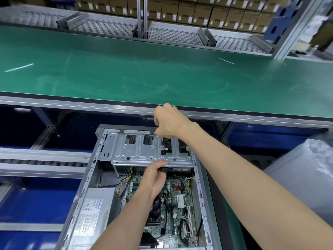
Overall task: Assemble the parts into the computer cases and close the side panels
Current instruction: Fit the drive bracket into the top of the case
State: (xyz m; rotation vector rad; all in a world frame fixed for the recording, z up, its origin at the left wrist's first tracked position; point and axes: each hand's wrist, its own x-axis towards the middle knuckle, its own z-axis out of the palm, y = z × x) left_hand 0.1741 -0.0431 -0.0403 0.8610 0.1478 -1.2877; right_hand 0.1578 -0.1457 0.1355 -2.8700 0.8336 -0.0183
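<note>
open grey metal computer case point(100, 177) lies side-up below green mat surface point(162, 74) | right hand point(169, 121) grip clamped on screwdriver point(161, 140), tip on silver drive cage point(144, 150) | left hand point(155, 177) grip pinching dark drive point(177, 169) under cage, above green motherboard point(178, 204)

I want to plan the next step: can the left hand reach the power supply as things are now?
Probably yes. The left hand holds a part under the drive cage; the power supply lies uncovered beside its forearm, but it must let go first.
</note>
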